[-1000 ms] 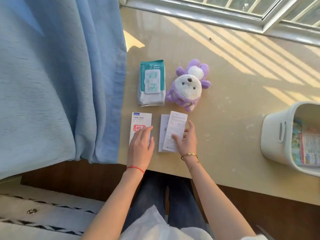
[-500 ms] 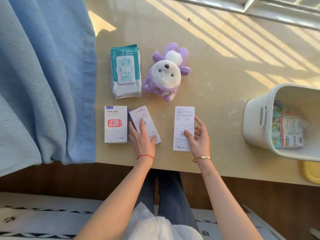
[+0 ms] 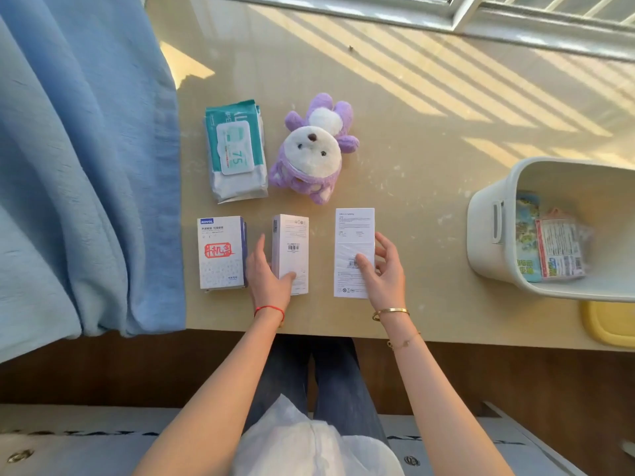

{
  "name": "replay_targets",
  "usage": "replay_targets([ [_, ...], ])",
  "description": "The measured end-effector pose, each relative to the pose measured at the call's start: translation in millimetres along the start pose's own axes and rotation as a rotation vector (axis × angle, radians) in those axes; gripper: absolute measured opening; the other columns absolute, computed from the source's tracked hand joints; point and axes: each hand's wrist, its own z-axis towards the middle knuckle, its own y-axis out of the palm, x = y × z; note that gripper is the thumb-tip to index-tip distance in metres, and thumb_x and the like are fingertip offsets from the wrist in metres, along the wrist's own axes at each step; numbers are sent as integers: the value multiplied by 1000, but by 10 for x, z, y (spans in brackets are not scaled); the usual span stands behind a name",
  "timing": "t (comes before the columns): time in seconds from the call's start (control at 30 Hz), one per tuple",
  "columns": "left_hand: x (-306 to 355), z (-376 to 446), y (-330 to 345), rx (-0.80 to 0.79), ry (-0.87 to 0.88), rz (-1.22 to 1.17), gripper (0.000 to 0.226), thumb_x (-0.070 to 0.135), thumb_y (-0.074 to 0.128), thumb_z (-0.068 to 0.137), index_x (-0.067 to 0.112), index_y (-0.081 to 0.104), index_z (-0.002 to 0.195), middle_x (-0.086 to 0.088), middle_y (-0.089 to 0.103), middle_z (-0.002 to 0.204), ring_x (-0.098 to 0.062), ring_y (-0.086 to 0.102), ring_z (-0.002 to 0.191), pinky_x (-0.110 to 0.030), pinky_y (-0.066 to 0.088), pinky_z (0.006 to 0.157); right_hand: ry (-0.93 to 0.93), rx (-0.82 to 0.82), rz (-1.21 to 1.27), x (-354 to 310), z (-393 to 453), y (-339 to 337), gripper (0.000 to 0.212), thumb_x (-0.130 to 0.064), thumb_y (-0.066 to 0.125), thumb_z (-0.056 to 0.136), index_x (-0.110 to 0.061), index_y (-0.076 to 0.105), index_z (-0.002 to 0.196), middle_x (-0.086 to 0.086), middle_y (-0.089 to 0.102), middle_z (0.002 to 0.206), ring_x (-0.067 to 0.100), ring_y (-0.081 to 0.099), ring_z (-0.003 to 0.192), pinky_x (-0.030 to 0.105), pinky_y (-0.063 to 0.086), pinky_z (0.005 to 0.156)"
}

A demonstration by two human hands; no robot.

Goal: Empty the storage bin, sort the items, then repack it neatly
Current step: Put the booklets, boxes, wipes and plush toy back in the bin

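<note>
Three white boxes lie in a row near the table's front edge. The left box [image 3: 221,252] has a red stamp mark. My left hand [image 3: 269,278] grips the middle box [image 3: 292,249] by its lower left side. My right hand [image 3: 385,273] rests with its thumb on the right flat box [image 3: 354,235], its fingers along the box's right edge. Behind them lie a teal wipes pack [image 3: 237,151] and a purple plush toy [image 3: 314,149]. The white storage bin [image 3: 488,231] stands at the right, with colourful packets [image 3: 556,245] inside.
A blue curtain [image 3: 86,166] hangs over the table's left side. A yellow lid [image 3: 610,322] pokes out beside the bin at the front right. The window frame [image 3: 481,15] runs along the back. Sunlit table surface [image 3: 429,115] lies between the toy and the bin.
My left hand has turned the middle box from tilted to straight, parallel with the others. My right hand stays on the right box. The camera has shifted.
</note>
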Motion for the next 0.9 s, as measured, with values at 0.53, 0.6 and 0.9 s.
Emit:
replay_targets([
  [0.53, 1117, -657, -464, -251, 108, -250, 78, 14, 80, 73, 22, 41, 140, 6, 59, 121, -5, 56, 103, -25, 50, 81, 3, 88, 98, -467, -326, -981, 50, -22, 65, 89, -18, 45, 134, -4, 59, 118, 10, 65, 95, 17, 55, 63],
  [0.6, 1357, -800, -373, -280, 140, -270, 78, 14, 80, 73, 23, 41, 140, 8, 59, 119, -3, 56, 100, -20, 49, 76, -11, 112, 107, -518, -288, -1285, 51, -22, 65, 89, -17, 45, 135, -3, 59, 119, 11, 65, 96, 18, 56, 64],
  [0.9, 2461, -1521, 920, -368, 210, -341, 81, 9, 82, 70, 17, 42, 140, 1, 63, 119, -10, 63, 100, -22, 51, 84, -26, 177, 75, -427, 296, -3077, 49, -20, 63, 90, -13, 44, 135, 1, 59, 118, 6, 63, 90, 14, 52, 61],
])
